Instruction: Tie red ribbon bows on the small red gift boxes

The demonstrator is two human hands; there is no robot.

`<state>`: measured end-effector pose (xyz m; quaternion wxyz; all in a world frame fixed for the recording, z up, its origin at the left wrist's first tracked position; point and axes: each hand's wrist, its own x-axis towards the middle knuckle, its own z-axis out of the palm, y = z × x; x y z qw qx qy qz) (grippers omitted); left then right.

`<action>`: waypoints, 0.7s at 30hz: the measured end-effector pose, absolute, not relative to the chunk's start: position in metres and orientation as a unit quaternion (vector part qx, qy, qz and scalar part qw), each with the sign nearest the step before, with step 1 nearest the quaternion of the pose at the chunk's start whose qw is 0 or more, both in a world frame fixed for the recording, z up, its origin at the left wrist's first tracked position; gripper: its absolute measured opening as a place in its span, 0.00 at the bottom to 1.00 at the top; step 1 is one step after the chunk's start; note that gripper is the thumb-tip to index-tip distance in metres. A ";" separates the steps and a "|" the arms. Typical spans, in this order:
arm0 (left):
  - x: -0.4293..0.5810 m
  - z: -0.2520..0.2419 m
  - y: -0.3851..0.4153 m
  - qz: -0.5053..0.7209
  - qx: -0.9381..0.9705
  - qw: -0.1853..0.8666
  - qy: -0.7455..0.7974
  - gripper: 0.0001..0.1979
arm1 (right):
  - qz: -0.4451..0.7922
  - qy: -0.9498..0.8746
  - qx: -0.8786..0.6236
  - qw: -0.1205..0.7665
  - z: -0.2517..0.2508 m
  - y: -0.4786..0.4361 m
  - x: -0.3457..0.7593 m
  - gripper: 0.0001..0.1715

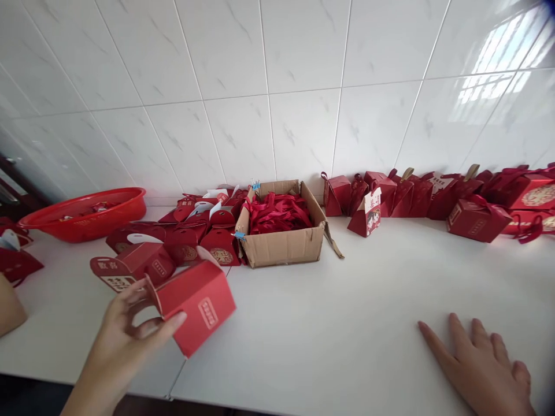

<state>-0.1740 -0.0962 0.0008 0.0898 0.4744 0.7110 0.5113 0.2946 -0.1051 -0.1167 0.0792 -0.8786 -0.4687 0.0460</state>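
Gift box: A red cardboard gift box [197,306] with a pale outlined label is gripped over the near left of a white tabletop [312,335]; whether its base touches down, I cannot tell from where I stand. Twelve o'clock is the tiled wall [303,127].
Left hand: The person's left hand [125,332] has its thumb along the box's near side and its fingers bent at the left flap end, partly curled and holding it.
Box from left hand: Right at the fingers, towards two o'clock.
Long axis: Slanted, it appears, from eight o'clock to two.
Right hand: Palm down, fingers fanned, the right hand [485,370] holds nothing.
Box from right hand: Well apart, between nine and ten o'clock.
Nearer hand: The left, plainly, being in contact.
Ribbon carton: An open-topped cardboard carton [284,248] heaped with red ribbons [280,214] stands near the gift box, between one and two o'clock from it.
Boxes behind: A box with a white panel [134,263] sits just beyond, at ten o'clock, partly hidden.
Ribbon-handled row: Finished-looking boxes [479,219] line the wall, between eleven and twelve from the right hand.
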 end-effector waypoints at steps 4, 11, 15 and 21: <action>-0.127 -0.003 -0.100 0.487 0.537 0.326 0.607 0.40 | 0.050 -0.465 -0.880 0.078 -0.116 -0.106 0.295 0.49; -0.072 -0.022 -0.062 0.378 0.684 0.365 0.506 0.38 | 0.014 -0.473 -0.876 0.098 -0.123 -0.105 0.297 0.47; -0.064 -0.017 -0.057 0.320 0.735 0.338 0.493 0.30 | -0.027 -0.539 -0.835 0.109 -0.128 -0.099 0.302 0.41; -0.070 0.060 -0.043 0.345 0.779 0.146 0.503 0.18 | -0.072 -0.753 -0.639 0.140 -0.040 -0.071 0.283 0.30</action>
